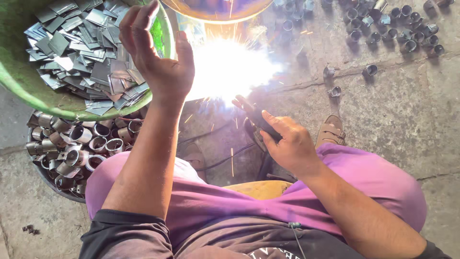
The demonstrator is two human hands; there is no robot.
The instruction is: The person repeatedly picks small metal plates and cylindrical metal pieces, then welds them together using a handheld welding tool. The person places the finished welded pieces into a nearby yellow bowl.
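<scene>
Cracked grey concrete floor [407, 120] under white arc glare [230, 69]. My right hand [287, 141] clamped dark electrode holder [254, 115]; needed steady grip. Left hand [160, 57], fingers apart, empty, shielded glare near green bowl's [19, 86] right edge.

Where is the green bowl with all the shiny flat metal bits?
The green bowl is at the head view's upper left, behind the raised left hand and above the basin of short metal tubes.

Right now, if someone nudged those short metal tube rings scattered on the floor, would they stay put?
Probably not all. The tube rings are round, so any on their sides could roll across the concrete floor. They look stiff and thin-walled, likely light.
</scene>
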